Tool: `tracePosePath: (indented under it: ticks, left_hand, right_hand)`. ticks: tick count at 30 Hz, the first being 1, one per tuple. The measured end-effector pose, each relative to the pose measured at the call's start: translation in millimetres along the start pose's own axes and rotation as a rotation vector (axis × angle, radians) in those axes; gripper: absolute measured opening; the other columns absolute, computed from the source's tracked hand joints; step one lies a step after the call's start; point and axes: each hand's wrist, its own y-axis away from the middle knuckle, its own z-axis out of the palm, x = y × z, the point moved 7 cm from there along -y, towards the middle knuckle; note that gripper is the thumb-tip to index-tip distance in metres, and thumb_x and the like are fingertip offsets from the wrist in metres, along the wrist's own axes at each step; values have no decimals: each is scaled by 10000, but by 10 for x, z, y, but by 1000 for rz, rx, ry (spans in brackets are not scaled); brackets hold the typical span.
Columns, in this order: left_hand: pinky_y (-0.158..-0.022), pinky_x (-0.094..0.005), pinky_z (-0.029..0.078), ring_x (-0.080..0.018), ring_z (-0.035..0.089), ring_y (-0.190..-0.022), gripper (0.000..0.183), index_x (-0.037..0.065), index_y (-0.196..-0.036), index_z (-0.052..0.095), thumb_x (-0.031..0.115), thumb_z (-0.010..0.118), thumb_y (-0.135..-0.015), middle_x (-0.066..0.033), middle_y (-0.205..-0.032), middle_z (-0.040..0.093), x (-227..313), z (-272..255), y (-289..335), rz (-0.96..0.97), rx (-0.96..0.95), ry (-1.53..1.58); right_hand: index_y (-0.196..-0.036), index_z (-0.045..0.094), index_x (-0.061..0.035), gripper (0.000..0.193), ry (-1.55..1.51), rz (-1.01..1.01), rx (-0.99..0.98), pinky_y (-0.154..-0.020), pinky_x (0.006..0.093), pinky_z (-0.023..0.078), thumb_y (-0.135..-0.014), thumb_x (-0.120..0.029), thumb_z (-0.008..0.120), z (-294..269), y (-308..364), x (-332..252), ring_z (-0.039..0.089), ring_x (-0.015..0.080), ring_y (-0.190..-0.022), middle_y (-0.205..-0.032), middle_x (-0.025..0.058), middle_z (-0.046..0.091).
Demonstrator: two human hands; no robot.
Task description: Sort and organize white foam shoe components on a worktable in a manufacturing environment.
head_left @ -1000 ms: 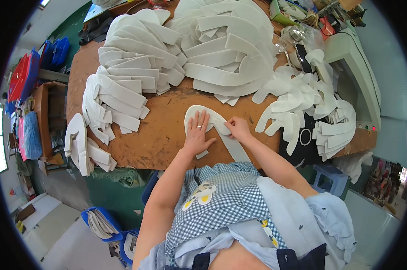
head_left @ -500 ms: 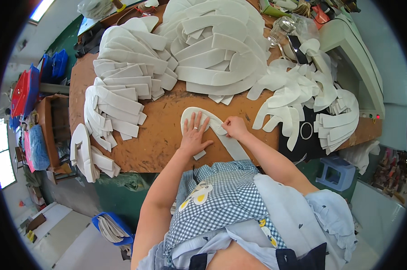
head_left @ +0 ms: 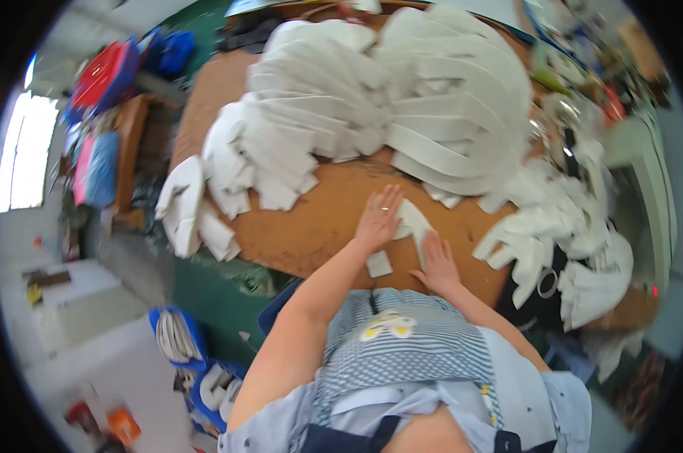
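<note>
A curved, U-shaped white padded piece (head_left: 412,214) lies on the brown tabletop close to my body, partly covered by my hands. Flat across its left side rests my left hand (head_left: 379,219), fingers stretched out, a ring on one of them. My right hand (head_left: 438,264) lies spread over the piece's right leg, palm down. The end of the left leg (head_left: 379,263) shows below my left wrist, near the table's front edge. Neither hand has its fingers closed round anything. The picture is somewhat blurred.
Overlapping white pieces (head_left: 304,98) fan out at the far left, with another big pile (head_left: 462,106) beside them. Smaller white shapes (head_left: 538,219) lie at the right, near a white ring (head_left: 547,282) on black material. A beige boxy casing (head_left: 639,181) stands beyond. Blue bins (head_left: 177,336) sit at lower left.
My right hand has gone from a pinch at the piece's edge to lying flat on its right leg. My left hand stays flat. The whole view has shifted, moving the table's contents rightward.
</note>
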Motion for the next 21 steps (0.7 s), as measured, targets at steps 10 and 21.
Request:
tracePosePath:
  ticks: [10,21]
  left_hand:
    - [-1121,-579,84,-315,143,-1432,796,23,-1457,241,438,552,-852,-152,-1536,195,303,264,1061,-124,-50,-27]
    - [-1114,-597,14,-366,28,-1437,929,-22,-1461,167,477,611,-814,-246,-1537,68,140,198,1155,-368,-53,-45]
  right_hand:
    - [-1315,420,-4,608,92,-26,133,-1022,479,328,-814,-274,633,-18,174,138,310,352,-1336,-1414,178,365]
    - [-914,592,-36,258,-393,440,259,-700,463,476,-837,-282,609,-64,63,413,617,379,-810,-831,177,640]
